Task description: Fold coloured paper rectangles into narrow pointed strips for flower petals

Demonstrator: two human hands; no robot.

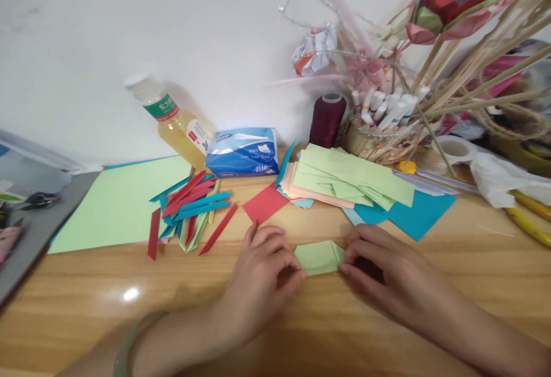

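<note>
A small light green paper [317, 257] with folded corners is held between my two hands just above the wooden table [181, 291]. My left hand [269, 271] pinches its left end with thumb and fingers. At the right end, the thumb and fingertips of my right hand [379, 259] grip the paper. Behind them lies a stack of light green paper strips [344, 173] on top of peach and other coloured sheets. A red paper [264, 202] is left of that stack, and blue sheets [422, 213] stick out at its right.
Folded red, blue and green paper pieces [189, 205] lie heaped on the left, by large green sheets [112, 205]. Along the wall stand a drink bottle [181, 130], a tissue pack [243, 152], a thread spool [328, 120] and a basket of markers [379, 139]. Tape [451, 150] sits right.
</note>
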